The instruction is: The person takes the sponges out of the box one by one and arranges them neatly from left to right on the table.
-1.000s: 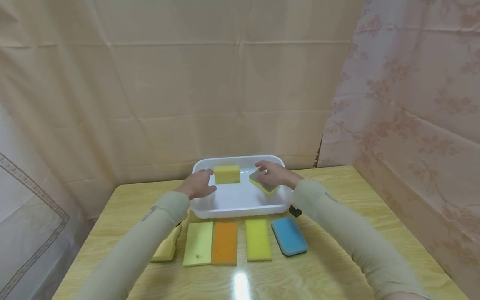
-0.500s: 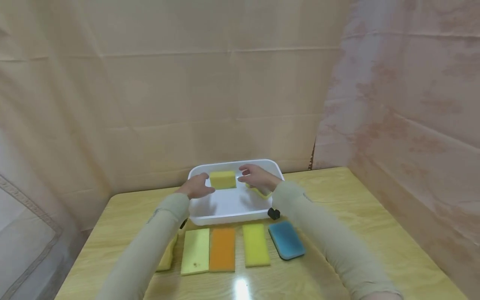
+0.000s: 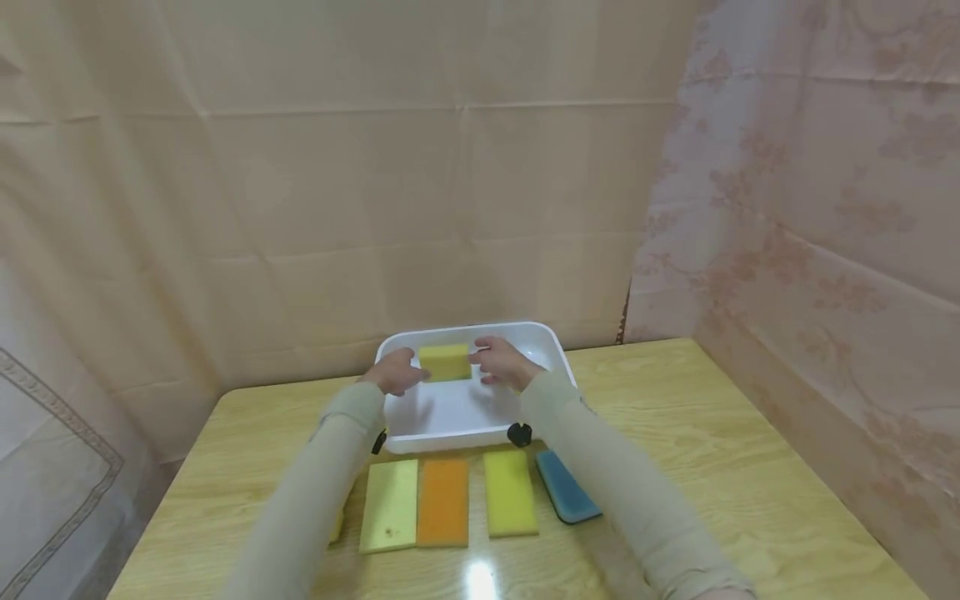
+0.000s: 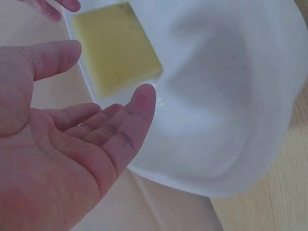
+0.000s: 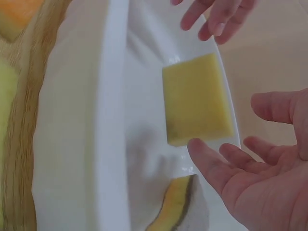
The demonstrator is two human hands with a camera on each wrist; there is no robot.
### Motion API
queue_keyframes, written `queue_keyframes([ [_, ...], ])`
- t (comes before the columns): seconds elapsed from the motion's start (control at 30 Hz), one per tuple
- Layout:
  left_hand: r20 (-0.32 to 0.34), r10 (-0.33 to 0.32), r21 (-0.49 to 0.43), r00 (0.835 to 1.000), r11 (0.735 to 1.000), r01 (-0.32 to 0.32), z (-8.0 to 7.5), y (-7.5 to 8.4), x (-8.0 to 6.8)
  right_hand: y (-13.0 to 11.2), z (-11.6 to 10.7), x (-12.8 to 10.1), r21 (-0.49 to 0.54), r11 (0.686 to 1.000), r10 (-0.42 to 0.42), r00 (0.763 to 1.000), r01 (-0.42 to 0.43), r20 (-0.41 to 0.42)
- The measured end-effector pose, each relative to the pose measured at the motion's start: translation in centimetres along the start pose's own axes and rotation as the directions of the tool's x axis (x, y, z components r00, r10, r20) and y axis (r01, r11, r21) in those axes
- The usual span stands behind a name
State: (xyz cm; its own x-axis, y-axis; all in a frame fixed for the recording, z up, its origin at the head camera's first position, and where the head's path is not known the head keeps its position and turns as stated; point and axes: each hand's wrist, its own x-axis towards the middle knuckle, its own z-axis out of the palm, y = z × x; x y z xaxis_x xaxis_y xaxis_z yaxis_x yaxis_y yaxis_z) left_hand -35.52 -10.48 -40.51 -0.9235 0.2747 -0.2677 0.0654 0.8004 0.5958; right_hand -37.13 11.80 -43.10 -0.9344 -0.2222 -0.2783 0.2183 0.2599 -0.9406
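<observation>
One boxy yellow sponge [image 3: 446, 363] sits inside a smooth white tray [image 3: 450, 441] with rounded corners, between the left hand [image 3: 393, 372] and right hand [image 3: 506, 363], each with thumb and fingers apart; a flat orange sponge [image 3: 443, 503] lies on the wood-grained table [image 3: 750, 483].

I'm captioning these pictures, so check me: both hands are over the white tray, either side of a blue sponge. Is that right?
Not quite: the head view shows a yellow sponge there, not a blue one. The left hand and right hand are indeed over the white tray, either side of it; the blue sponge lies on the table.
</observation>
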Motion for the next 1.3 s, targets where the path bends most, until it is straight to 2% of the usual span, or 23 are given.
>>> queue_keyframes([
  [0.17, -0.026, -0.022, -0.049, 0.999, 0.999, 0.02, 0.2, -0.3, 0.3, 0.2, 0.2, 0.6, 0.081, 0.996, 0.02, 1.0, -0.02, 0.002],
  [0.23, -0.029, -0.025, -0.1, 0.999, 0.995, 0.022, 0.4, -0.3, 0.4, 0.5, 0.2, 0.8, 0.123, 0.992, 0.036, 0.999, -0.036, 0.003],
  [0.43, -0.039, -0.065, -0.29, 0.997, 0.956, 0.051, 1.3, -0.3, 1.2, 1.3, 0.2, 1.1, 0.233, 0.97, 0.074, 0.997, -0.074, 0.008],
  [0.57, -0.052, -0.09, -0.346, 0.995, 0.936, 0.066, 1.8, -0.6, 1.8, 1.4, 0.4, 1.4, 0.261, 0.962, 0.076, 0.997, -0.082, 0.032],
  [1.3, -0.055, -0.111, -0.357, 0.992, 0.93, 0.084, 2.2, -0.8, 2.9, 1.1, 0.8, 1.8, 0.267, 0.958, 0.104, 0.994, -0.108, 0.03],
])
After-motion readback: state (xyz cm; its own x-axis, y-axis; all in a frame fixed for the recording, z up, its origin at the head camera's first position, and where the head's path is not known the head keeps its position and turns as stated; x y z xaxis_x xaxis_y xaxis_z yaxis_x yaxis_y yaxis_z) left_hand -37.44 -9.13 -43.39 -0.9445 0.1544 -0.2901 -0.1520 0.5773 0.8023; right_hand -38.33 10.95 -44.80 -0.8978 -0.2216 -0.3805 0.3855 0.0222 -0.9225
